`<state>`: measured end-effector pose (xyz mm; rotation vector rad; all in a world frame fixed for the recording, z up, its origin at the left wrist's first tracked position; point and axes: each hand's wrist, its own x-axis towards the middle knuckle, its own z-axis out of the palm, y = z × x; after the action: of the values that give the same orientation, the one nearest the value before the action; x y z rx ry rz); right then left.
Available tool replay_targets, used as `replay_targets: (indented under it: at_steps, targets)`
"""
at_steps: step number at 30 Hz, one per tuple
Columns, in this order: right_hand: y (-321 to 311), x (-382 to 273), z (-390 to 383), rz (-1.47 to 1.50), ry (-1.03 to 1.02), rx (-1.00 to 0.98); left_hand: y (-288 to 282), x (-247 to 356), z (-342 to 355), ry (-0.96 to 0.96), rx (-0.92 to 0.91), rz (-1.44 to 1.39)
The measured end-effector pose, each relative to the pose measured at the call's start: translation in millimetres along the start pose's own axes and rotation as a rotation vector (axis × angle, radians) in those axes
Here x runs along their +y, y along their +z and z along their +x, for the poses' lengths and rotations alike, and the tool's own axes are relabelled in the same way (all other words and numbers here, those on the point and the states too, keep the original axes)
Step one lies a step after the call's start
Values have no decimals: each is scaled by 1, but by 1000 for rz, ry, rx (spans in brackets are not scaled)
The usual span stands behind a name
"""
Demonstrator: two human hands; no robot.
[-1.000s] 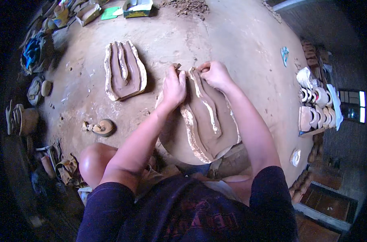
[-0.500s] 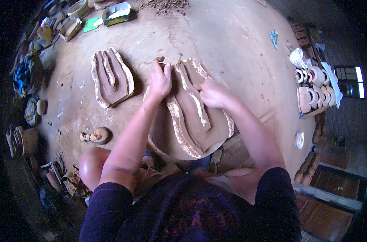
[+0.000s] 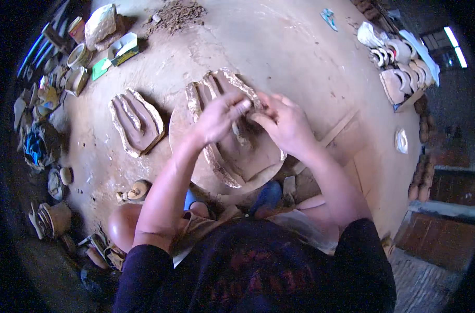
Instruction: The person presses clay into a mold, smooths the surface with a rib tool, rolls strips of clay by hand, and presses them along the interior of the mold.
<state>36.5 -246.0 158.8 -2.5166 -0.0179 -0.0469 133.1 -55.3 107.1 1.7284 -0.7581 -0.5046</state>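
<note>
A white-edged plaster mould (image 3: 216, 166) with brown clay pressed into its channels lies on a round board (image 3: 178, 130) in front of me. Over its middle is my left hand (image 3: 219, 119), fingers curled and closed; whatever they hold is hidden. My right hand (image 3: 284, 121) is bent in a pinch at the mould's right edge, thumb facing the fingertips, close to my left hand. What is between those fingers is too small and blurred to name. A smaller, similar clay-lined mould (image 3: 156, 117) rests on the floor to the left.
Crumbled clay (image 3: 177, 18) is heaped at the far side. A box (image 3: 124, 49) and a green sheet (image 3: 100, 69) lie far left. Curved moulds (image 3: 404, 83) are stacked at the right. A round wheel-like piece (image 3: 139, 190) sits near my left knee; a wooden strip (image 3: 339, 128) lies right of the board.
My hands have come together over the mould; the left, which held a brown lump at its far edge, moved nearer and right. The mould appears shifted or turned, and the whole view has swung.
</note>
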Motion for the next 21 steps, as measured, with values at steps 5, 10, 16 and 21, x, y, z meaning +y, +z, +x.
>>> replay_targets:
  at_steps: [5, 10, 16, 21]
  targets:
    - [-4, 13, -20, -278, -629, 178, 17, 55, -21, -230, -182, -61]
    - [-12, 36, -36, 148, 0, 267, 17, 11, -44, -211, 337, 467]
    - [25, 55, -24, 300, 300, -10, 29, -119, -81, -298, 584, 510]
    - [51, 53, 2, 117, 196, 1, 50, -157, -83, -127, 627, 721]
